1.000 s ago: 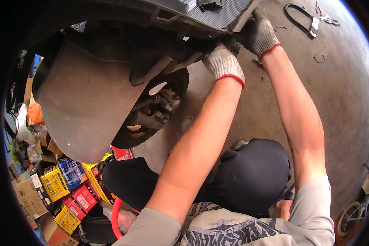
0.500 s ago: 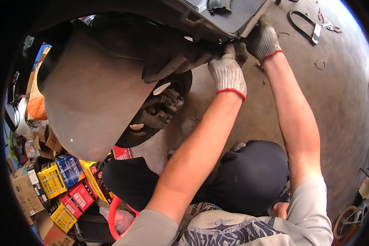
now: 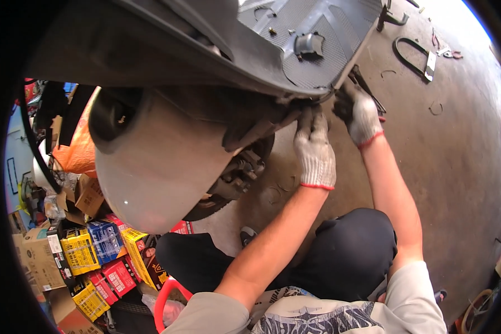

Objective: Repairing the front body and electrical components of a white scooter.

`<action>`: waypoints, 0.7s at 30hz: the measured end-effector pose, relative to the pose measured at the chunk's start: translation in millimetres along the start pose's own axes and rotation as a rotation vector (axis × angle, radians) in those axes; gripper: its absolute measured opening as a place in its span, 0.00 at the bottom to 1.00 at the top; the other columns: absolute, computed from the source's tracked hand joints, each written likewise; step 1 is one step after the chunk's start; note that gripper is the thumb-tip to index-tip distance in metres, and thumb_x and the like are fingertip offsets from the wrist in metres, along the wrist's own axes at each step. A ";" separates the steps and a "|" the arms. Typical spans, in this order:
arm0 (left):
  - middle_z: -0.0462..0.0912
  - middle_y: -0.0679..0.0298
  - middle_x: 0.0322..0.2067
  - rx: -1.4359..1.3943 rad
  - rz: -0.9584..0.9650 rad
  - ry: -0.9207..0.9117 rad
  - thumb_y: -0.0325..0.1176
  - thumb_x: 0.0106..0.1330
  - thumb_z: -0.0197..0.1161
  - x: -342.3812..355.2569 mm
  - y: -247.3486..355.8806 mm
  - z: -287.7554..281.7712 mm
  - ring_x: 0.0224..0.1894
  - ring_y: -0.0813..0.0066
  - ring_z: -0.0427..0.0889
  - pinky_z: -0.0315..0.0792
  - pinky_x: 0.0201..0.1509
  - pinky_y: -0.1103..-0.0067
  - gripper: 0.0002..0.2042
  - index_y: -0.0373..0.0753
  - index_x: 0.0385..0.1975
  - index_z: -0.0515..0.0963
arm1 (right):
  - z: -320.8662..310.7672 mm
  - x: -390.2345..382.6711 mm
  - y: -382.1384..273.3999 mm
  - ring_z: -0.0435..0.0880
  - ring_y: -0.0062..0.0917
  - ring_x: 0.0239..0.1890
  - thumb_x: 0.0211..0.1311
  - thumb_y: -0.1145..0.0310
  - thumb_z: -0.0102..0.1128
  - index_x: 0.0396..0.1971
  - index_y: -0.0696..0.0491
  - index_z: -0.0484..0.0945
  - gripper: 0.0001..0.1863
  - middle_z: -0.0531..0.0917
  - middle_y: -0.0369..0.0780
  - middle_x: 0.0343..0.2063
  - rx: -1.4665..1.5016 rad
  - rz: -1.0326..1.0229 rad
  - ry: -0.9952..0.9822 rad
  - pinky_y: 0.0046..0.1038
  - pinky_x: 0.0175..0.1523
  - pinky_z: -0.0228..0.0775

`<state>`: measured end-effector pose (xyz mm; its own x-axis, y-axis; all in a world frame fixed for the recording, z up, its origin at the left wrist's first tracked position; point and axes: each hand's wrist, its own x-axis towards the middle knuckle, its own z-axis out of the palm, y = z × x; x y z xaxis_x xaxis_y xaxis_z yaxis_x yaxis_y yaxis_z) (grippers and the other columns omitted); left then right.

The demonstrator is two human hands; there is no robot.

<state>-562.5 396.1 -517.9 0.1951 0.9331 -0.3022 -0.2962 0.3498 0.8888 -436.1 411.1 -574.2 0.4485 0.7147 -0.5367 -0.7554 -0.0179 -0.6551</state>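
Both my hands wear knitted work gloves with darkened fingers and red cuffs. They are at the lower edge of a scooter's grey footboard [image 3: 339, 50]. My left hand [image 3: 314, 150] reaches up under that edge with its fingers stretched out; the fingertips are partly hidden beneath the dark panel. By the corner of the footboard, my right hand [image 3: 363, 117] has its fingers curled. What those fingers hold cannot be made out. A thin dark bar [image 3: 368, 89] runs just beside the right hand. Left of my hands are the scooter's grey front fender [image 3: 156, 161] and its front wheel [image 3: 206, 209].
On the footboard lie a curved dark plastic piece [image 3: 309, 47] and small loose parts. A U-shaped lock [image 3: 407, 60] and pliers [image 3: 455, 54] rest on the concrete floor [image 3: 456, 167] at the far right. Colourful boxes [image 3: 80, 250] are stacked at the lower left, near a red hoop [image 3: 162, 300].
The view has shifted, so the scooter and my hands sit lower in it and more of the footboard shows. The fingers of my left hand now stretch out straighter.
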 end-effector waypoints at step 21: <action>0.79 0.53 0.53 0.672 0.038 -0.443 0.39 0.73 0.52 -32.8 57.5 -88.3 0.57 0.69 0.76 0.68 0.61 0.76 0.25 0.33 0.66 0.63 | 45.7 -38.0 2.2 0.78 0.29 0.29 0.59 0.80 0.48 0.48 0.55 0.74 0.17 0.80 0.39 0.34 0.106 0.261 -0.082 0.27 0.32 0.72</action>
<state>-668.5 393.0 -487.3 0.5906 0.7740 -0.2283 0.2885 0.0617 0.9555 -476.6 415.9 -530.9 0.1951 0.7499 -0.6321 -0.8880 -0.1385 -0.4384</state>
